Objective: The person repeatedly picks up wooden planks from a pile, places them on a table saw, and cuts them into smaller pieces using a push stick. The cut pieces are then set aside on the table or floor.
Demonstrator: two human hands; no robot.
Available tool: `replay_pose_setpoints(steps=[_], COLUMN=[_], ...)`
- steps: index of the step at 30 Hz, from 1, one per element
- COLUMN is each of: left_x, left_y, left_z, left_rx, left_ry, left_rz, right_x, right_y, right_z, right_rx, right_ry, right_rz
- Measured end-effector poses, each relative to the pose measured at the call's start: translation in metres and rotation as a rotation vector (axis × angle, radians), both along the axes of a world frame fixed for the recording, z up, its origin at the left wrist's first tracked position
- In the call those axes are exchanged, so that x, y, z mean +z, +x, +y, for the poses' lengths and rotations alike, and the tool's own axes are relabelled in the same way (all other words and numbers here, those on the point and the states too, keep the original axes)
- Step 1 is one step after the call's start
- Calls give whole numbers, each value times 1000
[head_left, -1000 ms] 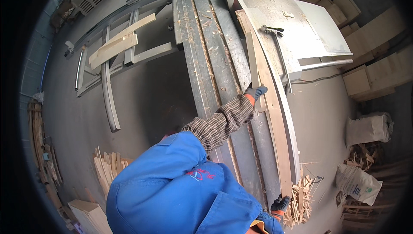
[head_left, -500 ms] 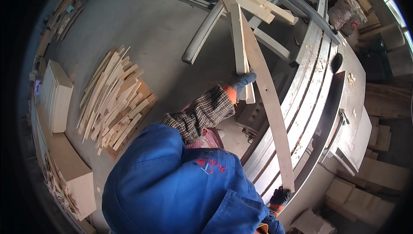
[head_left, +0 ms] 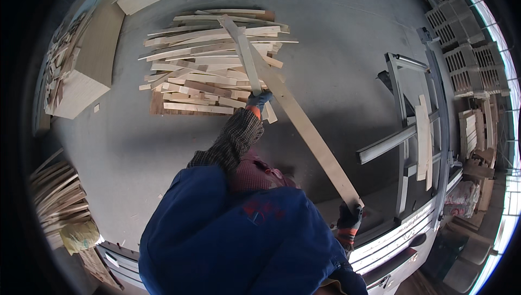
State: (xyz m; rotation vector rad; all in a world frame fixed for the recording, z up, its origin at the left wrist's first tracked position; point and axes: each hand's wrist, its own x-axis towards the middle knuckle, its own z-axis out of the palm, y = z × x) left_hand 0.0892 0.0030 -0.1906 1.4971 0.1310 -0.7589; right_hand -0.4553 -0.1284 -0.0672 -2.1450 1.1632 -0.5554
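Observation:
My left hand (head_left: 259,99), in a dark glove with an orange cuff, is closed around a narrow pale wood strip (head_left: 247,64). The strip points away from me, its short near end sticking out below the fingers. A long wooden board (head_left: 309,135) slants from the upper left to the lower right. Its far end overlaps the strip; whether my left fingers also touch the board is hard to make out. My right hand (head_left: 350,218), gloved alike, grips the board's near end. Beyond my left hand a pile of wood strips (head_left: 187,67) lies on the floor.
A metal machine frame (head_left: 404,137) stands at the right, with loose pale boards (head_left: 423,143) across it. The machine's slatted bed (head_left: 399,240) is at the lower right. Stacked panels (head_left: 100,51) line the left, and more strips (head_left: 57,197) lie at the lower left.
My view has swung left, so the machine now sits farther right and the floor pile lies ahead. Both hands have carried the strip and board away from the machine, toward the pile.

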Motion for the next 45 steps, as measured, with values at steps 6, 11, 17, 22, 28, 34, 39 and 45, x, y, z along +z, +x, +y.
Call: replay_pose_setpoints(steps=[6, 11, 17, 22, 28, 34, 39, 45], left_x=[-69, -149, -103, -63, -16, -10, -22, -81], left_y=[54, -5, -225, -339, -339, -312, -238, -143], left_z=[135, 303, 377, 274, 206, 204, 251, 302], left_rx=[681, 1066, 1209, 1456, 1481, 1449, 1285, 902], left_ry=[-307, 291, 426, 580, 750, 846, 875, 794], left_rz=[-169, 0, 401, 827, 776, 682, 452, 271], right_x=[-18, -57, -129, -165, -222, -257, -316, -234], right_y=[262, 466, 678, 811, 895, 915, 907, 739], right_z=[-94, -150, -161, -136, -159, -187, -238, -216], right_rx=[-112, 95, 172, 183, 177, 186, 274, 55], right_ry=[1011, 1227, 1397, 1485, 1470, 1304, 690, 1037], right_rz=[-735, -605, -505, -486, -202, -52, -82, -230])
